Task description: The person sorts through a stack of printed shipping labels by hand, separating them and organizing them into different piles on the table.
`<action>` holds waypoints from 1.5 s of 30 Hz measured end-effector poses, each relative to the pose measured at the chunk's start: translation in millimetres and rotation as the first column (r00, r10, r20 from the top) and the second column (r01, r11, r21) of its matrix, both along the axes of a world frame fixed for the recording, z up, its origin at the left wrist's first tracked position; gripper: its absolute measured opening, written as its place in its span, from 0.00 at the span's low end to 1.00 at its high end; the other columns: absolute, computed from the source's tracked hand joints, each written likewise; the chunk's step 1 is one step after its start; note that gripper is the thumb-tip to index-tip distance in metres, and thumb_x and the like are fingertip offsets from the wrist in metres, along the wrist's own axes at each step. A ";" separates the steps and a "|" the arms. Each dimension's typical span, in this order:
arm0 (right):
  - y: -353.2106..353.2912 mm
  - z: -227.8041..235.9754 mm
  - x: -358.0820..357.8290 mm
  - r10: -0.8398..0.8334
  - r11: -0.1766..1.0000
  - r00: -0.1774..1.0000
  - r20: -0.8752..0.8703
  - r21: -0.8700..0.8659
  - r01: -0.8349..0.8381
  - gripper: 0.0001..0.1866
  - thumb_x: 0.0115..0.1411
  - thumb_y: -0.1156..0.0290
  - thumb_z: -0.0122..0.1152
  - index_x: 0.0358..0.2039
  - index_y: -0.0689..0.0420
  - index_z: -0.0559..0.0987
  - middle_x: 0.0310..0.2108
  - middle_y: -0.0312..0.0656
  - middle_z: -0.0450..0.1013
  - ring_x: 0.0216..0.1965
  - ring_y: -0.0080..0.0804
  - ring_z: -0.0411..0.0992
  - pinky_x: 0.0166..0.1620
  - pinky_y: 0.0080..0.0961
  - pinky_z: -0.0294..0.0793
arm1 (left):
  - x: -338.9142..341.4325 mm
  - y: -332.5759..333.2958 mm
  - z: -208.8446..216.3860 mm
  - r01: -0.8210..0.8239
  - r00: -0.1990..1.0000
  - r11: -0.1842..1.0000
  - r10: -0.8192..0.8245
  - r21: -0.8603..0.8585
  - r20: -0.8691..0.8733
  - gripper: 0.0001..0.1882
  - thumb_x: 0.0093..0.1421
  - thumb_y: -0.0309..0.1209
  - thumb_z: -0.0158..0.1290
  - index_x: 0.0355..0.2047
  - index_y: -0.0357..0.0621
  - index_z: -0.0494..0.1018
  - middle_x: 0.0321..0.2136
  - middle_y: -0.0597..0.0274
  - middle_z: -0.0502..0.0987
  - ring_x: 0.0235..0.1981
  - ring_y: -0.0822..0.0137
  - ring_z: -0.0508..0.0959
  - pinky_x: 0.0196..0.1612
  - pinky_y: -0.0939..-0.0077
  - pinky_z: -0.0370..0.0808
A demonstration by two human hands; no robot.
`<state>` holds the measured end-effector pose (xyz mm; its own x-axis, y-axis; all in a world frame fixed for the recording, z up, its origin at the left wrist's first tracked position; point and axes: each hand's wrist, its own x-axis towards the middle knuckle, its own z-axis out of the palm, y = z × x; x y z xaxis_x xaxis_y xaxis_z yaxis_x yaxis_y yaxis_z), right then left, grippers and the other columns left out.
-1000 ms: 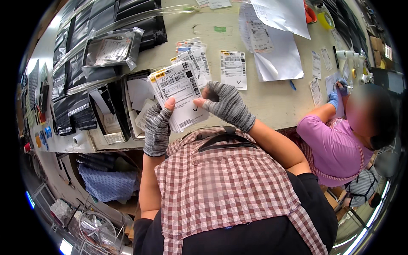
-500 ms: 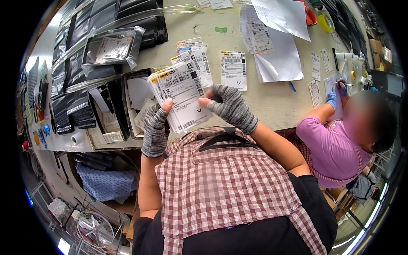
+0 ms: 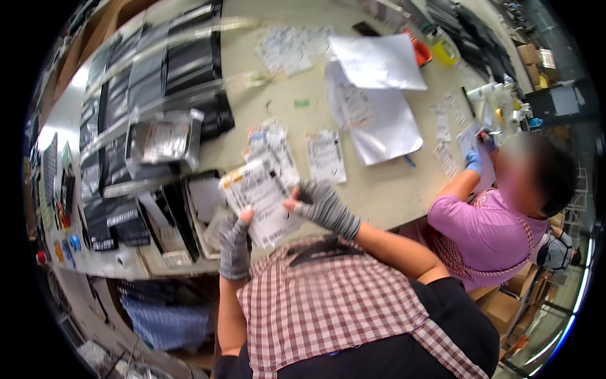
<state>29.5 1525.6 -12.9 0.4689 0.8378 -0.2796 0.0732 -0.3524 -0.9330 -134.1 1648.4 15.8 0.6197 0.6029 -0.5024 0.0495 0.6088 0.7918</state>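
Note:
A stack of white shipping labels (image 3: 260,205), printed with barcodes, is held tilted over the near edge of the table. My left hand (image 3: 235,246), in a grey fingerless glove, grips its lower left side with the thumb on top. At the right edge of the stack, the thumb and curled fingers of my right hand (image 3: 323,210), gloved alike, pinch the labels. Just beyond lies an overlapping pile of labels (image 3: 278,148). To its right rests a single label (image 3: 326,156) with a pen tick. Motion blurs the print.
Black mailing bags (image 3: 126,76) cover the table's left side, with a plastic-wrapped tray (image 3: 163,142) on them. Open boxes (image 3: 167,221) stand left of my hands. White paper sheets (image 3: 385,120) lie far right. A co-worker in a purple shirt (image 3: 476,221) writes at the right.
The view has swung, so the table sits lower in the picture and a patch of scattered labels shows at the far side. Both hands still hold the label stack.

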 end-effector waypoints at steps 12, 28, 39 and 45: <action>-3.5 8.6 -6.4 -0.033 0.999 0.999 0.043 0.035 0.031 0.11 0.54 0.66 0.63 0.29 0.61 0.76 0.21 0.38 0.73 0.25 0.21 0.68 0.32 0.23 0.70 | -2.1 -2.2 13.1 0.052 0.998 0.998 -0.053 -0.036 -0.029 0.24 0.58 0.40 0.53 0.48 0.33 0.68 0.40 0.56 0.75 0.40 0.69 0.75 0.45 0.78 0.72; 1.7 27.4 -27.9 -0.339 0.936 0.939 0.057 -0.080 0.342 0.17 0.56 0.63 0.60 0.40 0.64 0.77 0.33 0.47 0.77 0.34 0.28 0.75 0.40 0.23 0.73 | 7.4 51.4 -3.2 0.349 0.933 0.930 -0.356 -0.113 -0.048 0.20 0.58 0.41 0.54 0.38 0.34 0.74 0.30 0.63 0.77 0.30 0.77 0.74 0.33 0.83 0.70; -12.5 19.0 -15.2 -0.341 0.937 0.940 -0.020 -0.090 0.338 0.12 0.58 0.64 0.59 0.33 0.60 0.78 0.24 0.38 0.74 0.27 0.21 0.70 0.34 0.20 0.71 | 23.4 47.2 -7.6 0.460 0.877 0.887 -0.449 0.029 -0.168 0.21 0.59 0.41 0.51 0.42 0.33 0.74 0.32 0.62 0.77 0.33 0.74 0.74 0.38 0.79 0.71; -8.3 15.1 13.8 -0.341 0.940 0.929 -0.146 -0.019 0.342 0.06 0.56 0.69 0.61 0.29 0.59 0.77 0.24 0.29 0.72 0.27 0.13 0.66 0.32 0.14 0.67 | 25.8 27.0 -2.6 0.259 0.962 0.965 -0.255 0.033 -0.100 0.20 0.57 0.39 0.55 0.40 0.32 0.73 0.32 0.57 0.77 0.31 0.71 0.77 0.35 0.80 0.73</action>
